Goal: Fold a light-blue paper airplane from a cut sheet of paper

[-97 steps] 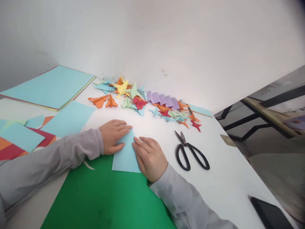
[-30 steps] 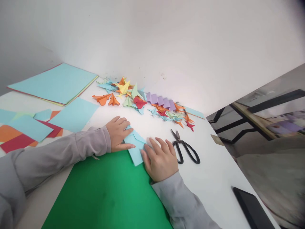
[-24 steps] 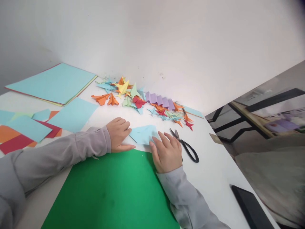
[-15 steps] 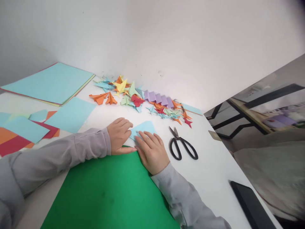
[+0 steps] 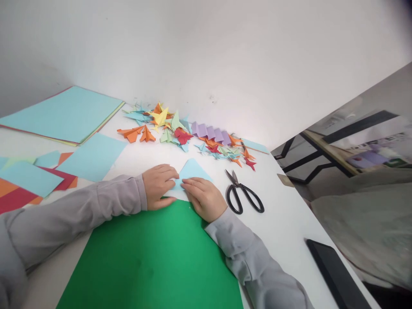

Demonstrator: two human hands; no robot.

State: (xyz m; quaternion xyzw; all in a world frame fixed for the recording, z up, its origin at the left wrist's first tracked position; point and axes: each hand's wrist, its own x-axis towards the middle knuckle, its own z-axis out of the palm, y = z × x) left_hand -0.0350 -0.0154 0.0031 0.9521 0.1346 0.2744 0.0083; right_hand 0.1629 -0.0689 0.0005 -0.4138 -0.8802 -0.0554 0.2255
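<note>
A small light blue sheet of folding paper [image 5: 192, 168] lies on the white table at the back edge of a large green sheet [image 5: 151, 257]. One corner of it points away from me. My left hand [image 5: 159, 186] is closed on its left side, fingers together and thumb stretched towards the green sheet. From the right, my right hand [image 5: 206, 197] is closed on the middle of the paper, with its fingers pressed together. Both hands cover the paper's near part, so its folds there are hidden. Black-handled scissors [image 5: 238, 189] lie slightly open to the right of my right hand.
Folded paper shapes in several colours [image 5: 167, 122] lie along the wall, beside a pleated purple strip [image 5: 210, 132]. Large coloured sheets [image 5: 64, 113] are stacked at back left, with smaller cut pieces [image 5: 34, 176] nearer. A black phone-like device [image 5: 336, 272] lies at the table's right edge.
The light blue paper has turned, and its corner now points away from me. My right hand's fingers have drawn together, and my left fingers have come down on the paper. The view shifted slightly.
</note>
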